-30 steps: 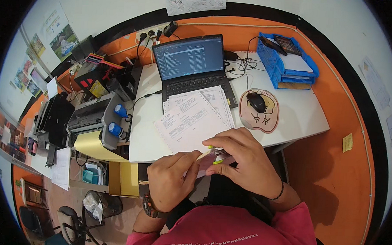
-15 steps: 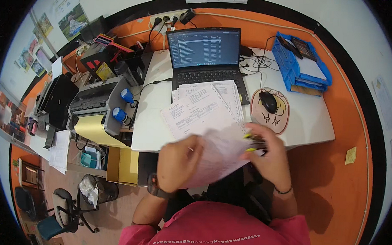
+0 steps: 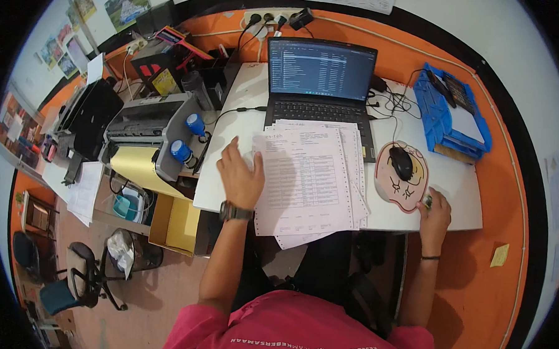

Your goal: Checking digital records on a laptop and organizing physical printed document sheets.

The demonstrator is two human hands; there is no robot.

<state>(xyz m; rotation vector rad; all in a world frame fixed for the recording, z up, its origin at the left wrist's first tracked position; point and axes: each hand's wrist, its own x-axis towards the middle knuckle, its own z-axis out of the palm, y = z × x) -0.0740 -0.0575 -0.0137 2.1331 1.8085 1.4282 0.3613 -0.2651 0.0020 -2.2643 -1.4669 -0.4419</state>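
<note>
A stack of printed sheets with punched edges (image 3: 304, 188) lies on the desk below the laptop, its lower edge overhanging the desk's front. My left hand (image 3: 239, 176) is beside the stack's left edge, fingers spread and holding nothing. Near the front right of the desk, below the mouse pad (image 3: 388, 185), my right hand (image 3: 437, 216) is closed around a small stapler (image 3: 428, 201). Only a dark and greenish bit of the stapler shows between the fingers; the rest is hidden.
An open laptop (image 3: 321, 70) stands behind the papers. A black mouse (image 3: 401, 163) rests on the pad. At the back right is a blue tray (image 3: 440, 128) with papers and a calculator. A printer (image 3: 151, 122) and two blue-topped stamps (image 3: 182, 151) stand left of the desk.
The sheets held up between my hands now lie flat on the stack. My left hand has moved left and opened; my right hand has moved right with the stapler. The view has shifted.
</note>
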